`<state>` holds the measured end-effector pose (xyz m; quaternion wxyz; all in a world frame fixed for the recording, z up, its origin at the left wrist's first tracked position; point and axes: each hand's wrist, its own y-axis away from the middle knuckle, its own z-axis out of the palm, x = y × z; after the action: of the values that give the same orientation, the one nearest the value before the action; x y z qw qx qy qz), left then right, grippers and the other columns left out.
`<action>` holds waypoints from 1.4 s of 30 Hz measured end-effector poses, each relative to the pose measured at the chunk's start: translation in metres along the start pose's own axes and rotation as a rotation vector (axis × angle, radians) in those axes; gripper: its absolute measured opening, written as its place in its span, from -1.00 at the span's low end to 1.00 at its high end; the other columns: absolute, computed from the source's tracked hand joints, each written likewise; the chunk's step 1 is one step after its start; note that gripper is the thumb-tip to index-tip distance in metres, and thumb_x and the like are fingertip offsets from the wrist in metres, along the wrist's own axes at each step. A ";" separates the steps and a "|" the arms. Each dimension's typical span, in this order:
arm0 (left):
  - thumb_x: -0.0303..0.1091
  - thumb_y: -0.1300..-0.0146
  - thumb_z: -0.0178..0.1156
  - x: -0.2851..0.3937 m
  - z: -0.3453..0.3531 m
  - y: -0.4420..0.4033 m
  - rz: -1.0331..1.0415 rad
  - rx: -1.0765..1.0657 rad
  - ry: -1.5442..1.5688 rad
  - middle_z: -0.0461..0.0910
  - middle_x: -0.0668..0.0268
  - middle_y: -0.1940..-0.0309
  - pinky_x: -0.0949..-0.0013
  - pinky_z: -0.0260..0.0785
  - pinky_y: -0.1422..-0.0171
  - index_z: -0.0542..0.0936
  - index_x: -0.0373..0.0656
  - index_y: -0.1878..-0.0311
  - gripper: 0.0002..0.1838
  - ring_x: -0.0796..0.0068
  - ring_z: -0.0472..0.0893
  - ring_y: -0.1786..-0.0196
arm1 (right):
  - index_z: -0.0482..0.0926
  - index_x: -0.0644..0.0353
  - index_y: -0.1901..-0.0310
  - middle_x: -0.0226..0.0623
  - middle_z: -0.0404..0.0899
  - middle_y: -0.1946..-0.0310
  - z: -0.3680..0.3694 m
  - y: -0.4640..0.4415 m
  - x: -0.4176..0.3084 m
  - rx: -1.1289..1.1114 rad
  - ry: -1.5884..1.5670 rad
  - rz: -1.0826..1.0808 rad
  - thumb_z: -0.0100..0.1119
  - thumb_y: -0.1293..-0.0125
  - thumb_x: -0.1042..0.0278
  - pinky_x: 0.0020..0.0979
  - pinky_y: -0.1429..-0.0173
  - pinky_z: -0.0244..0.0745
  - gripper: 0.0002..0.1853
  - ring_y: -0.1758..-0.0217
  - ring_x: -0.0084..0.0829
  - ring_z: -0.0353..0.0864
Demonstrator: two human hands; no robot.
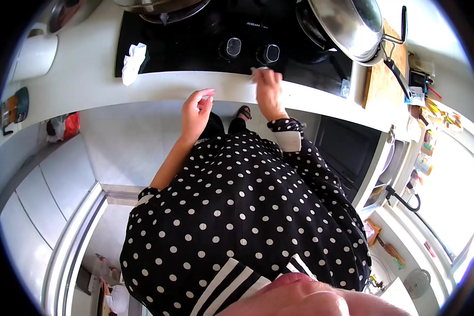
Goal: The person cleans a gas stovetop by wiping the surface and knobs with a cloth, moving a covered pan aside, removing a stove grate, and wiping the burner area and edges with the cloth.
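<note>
My right hand (270, 94) is over the front edge of the black gas hob (195, 55), just below the right knob (268, 53). Its fingers are closed on a small whitish tissue (257, 72), of which only a bit shows. My left hand (196, 111) hangs in front of the white counter edge (205, 87), fingers curled loosely and apart from the thumb, with nothing seen in it. A crumpled white tissue (134, 64) lies on the hob's left front corner. The left knob (231, 48) stands beside the right one.
A steel pan (347, 26) with a lid sits at the hob's right, its handle jutting over a wooden board (387, 79). Another pan (152, 5) is at the back left. A white container (36, 57) stands on the left counter. Behind the doorway, a person (118, 299) is partly visible.
</note>
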<state>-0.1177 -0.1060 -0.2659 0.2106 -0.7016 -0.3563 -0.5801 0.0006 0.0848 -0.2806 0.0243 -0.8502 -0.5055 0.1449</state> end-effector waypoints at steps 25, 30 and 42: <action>-0.50 -0.25 0.11 0.010 0.025 0.005 -0.041 -0.105 -0.009 0.64 0.31 0.22 0.54 0.40 0.24 0.56 -0.25 0.08 -0.81 0.64 0.53 0.38 | 0.41 0.03 -0.13 -0.19 0.34 0.17 0.002 0.015 -0.037 -0.158 -0.085 0.018 0.04 -0.05 0.51 -0.27 0.11 0.40 -0.48 0.08 -0.18 0.37; -0.49 -0.25 0.12 0.022 0.035 0.001 -0.012 -0.136 -0.055 0.64 0.31 0.22 0.54 0.42 0.21 0.56 -0.25 0.07 -0.81 0.63 0.55 0.35 | 0.52 -0.04 0.02 -0.32 0.37 0.24 -0.012 -0.004 -0.021 0.005 -0.203 -0.007 0.06 -0.08 0.43 -0.29 0.11 0.39 -0.63 0.15 -0.28 0.41; -0.53 -0.22 0.11 0.026 0.053 0.012 -0.025 -0.157 -0.054 0.63 0.27 0.23 0.52 0.42 0.28 0.57 -0.25 0.10 -0.81 0.58 0.55 0.40 | 0.55 -0.03 0.14 -0.26 0.41 0.30 -0.027 0.004 0.062 -0.043 0.014 0.423 0.04 -0.22 0.33 -0.26 0.29 0.50 -0.81 0.27 -0.22 0.51</action>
<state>-0.0713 -0.0698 -0.2516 0.1379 -0.7270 -0.3237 -0.5896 0.0390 0.1400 -0.2691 -0.0214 -0.9387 -0.3185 0.1301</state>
